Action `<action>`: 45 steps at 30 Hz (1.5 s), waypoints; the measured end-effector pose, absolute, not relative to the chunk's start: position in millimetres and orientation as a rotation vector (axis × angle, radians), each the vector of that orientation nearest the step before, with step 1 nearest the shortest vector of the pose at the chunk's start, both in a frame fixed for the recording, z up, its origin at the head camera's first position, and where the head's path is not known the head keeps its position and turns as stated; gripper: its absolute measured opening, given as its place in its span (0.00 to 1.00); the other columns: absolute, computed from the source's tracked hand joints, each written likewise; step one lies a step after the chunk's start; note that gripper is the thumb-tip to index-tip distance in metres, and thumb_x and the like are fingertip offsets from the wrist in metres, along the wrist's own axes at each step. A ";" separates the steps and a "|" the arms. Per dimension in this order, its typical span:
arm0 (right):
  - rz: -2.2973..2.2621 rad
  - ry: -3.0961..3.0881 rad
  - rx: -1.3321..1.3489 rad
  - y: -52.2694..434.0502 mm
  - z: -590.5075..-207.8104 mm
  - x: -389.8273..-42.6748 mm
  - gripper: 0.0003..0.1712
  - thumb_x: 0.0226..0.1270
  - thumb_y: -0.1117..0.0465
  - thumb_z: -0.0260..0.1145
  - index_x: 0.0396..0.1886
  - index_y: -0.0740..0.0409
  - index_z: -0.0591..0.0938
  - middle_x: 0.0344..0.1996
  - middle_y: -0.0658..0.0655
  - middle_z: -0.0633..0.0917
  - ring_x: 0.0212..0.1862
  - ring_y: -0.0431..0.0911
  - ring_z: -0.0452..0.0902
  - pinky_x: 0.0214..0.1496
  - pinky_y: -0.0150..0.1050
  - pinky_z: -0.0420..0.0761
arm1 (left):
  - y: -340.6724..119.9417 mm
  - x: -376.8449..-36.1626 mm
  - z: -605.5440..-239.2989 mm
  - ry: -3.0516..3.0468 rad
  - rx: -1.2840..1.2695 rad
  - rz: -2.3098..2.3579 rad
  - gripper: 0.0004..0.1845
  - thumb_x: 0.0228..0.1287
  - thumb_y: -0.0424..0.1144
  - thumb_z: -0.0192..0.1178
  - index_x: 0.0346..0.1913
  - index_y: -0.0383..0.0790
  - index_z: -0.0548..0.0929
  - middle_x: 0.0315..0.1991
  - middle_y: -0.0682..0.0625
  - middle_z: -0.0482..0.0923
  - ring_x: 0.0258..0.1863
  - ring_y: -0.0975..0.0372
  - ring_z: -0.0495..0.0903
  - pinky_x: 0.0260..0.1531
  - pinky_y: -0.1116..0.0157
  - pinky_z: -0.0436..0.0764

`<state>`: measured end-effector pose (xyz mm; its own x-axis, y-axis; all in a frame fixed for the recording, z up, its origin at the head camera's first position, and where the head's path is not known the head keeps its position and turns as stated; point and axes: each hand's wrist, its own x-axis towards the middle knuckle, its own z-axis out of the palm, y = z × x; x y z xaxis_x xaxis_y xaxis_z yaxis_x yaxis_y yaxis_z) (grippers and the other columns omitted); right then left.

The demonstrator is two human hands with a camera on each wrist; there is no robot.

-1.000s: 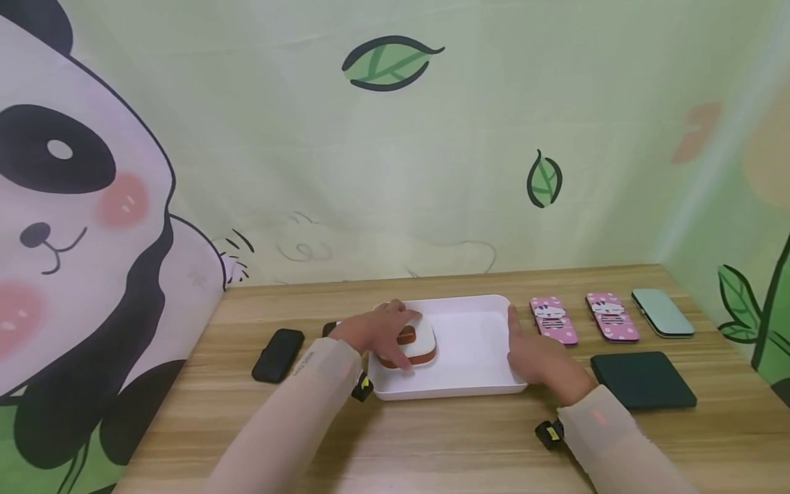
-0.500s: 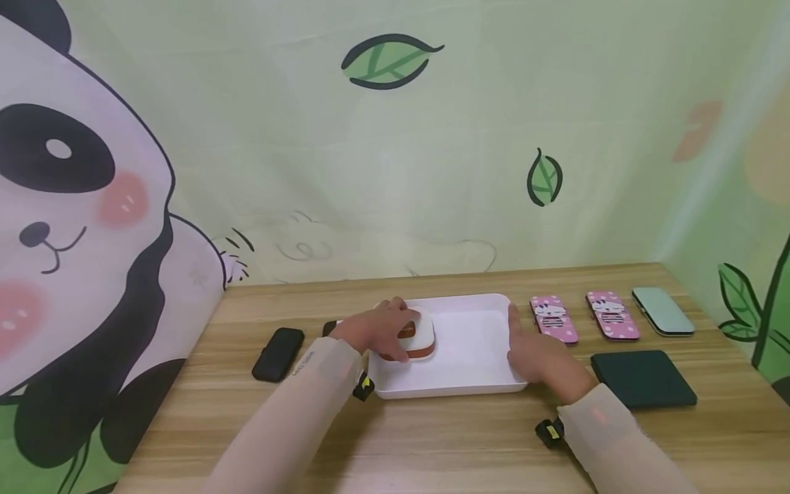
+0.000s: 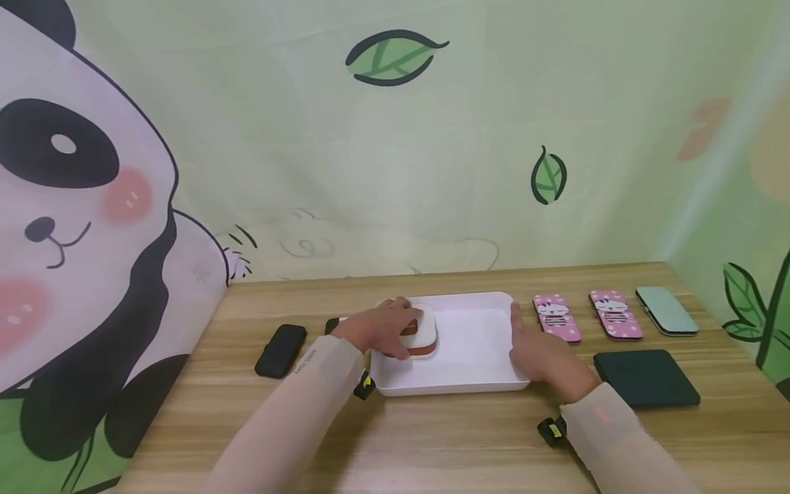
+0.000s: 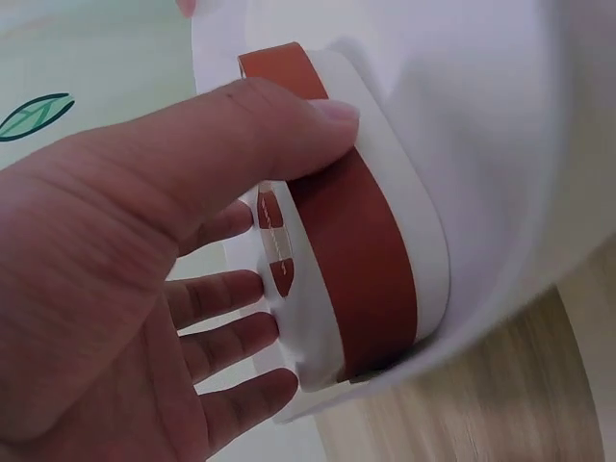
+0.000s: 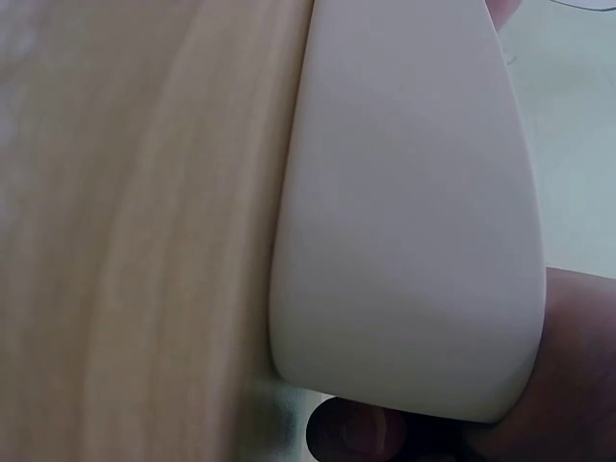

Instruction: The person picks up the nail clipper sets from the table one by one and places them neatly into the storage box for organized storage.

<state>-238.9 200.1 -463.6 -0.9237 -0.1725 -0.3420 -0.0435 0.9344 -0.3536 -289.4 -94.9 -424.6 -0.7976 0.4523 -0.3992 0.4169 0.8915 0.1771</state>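
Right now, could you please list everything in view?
tray: one, white, mid-table
box: one, white with brown band, inside tray's left end
small case: one, black, table's left
half-hidden item: one, dark, behind left wrist
cat-print cases: two, pink, right of tray
flat case: one, pale green, far right
slab: one, dark green, nearer than these cases
table: one, wood-brown, beneath tray
backdrop: one, green with panda, behind table
sleeves: two, beige, forearms
wrist devices: two, black and yellow, beside cuffs
left grip: one, bare, on box
right grip: one, bare, at tray's right wall
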 end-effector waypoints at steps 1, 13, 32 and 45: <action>-0.486 2.719 -0.161 200.2 -463.5 -238.7 0.48 0.77 0.57 0.48 0.79 0.60 0.27 0.21 0.56 0.76 0.18 0.47 0.67 0.21 0.38 0.67 | -95.6 -289.9 -425.1 2.620 0.644 0.109 0.43 0.58 0.53 0.72 0.75 0.59 0.64 0.76 0.51 0.56 0.70 0.55 0.61 0.63 0.47 0.71; -0.491 2.726 -0.156 200.3 -459.9 -237.3 0.49 0.76 0.57 0.50 0.79 0.61 0.28 0.21 0.57 0.75 0.18 0.47 0.67 0.22 0.38 0.67 | -109.9 -290.1 -422.5 2.631 0.668 0.180 0.40 0.60 0.60 0.64 0.75 0.60 0.65 0.70 0.52 0.65 0.63 0.58 0.68 0.63 0.52 0.71; -0.496 2.720 -0.155 201.1 -462.9 -239.7 0.50 0.76 0.57 0.51 0.79 0.60 0.27 0.23 0.56 0.77 0.20 0.48 0.70 0.22 0.38 0.68 | -148.1 -288.9 -419.9 2.701 0.654 0.269 0.57 0.47 0.73 0.68 0.78 0.54 0.60 0.77 0.48 0.57 0.75 0.54 0.58 0.69 0.48 0.65; -0.480 2.720 -0.142 199.2 -463.3 -239.2 0.49 0.76 0.56 0.49 0.79 0.60 0.28 0.25 0.56 0.78 0.20 0.48 0.69 0.23 0.38 0.68 | -187.8 -288.3 -426.4 2.692 0.608 0.243 0.63 0.39 0.65 0.78 0.79 0.52 0.58 0.76 0.46 0.59 0.76 0.49 0.57 0.69 0.45 0.64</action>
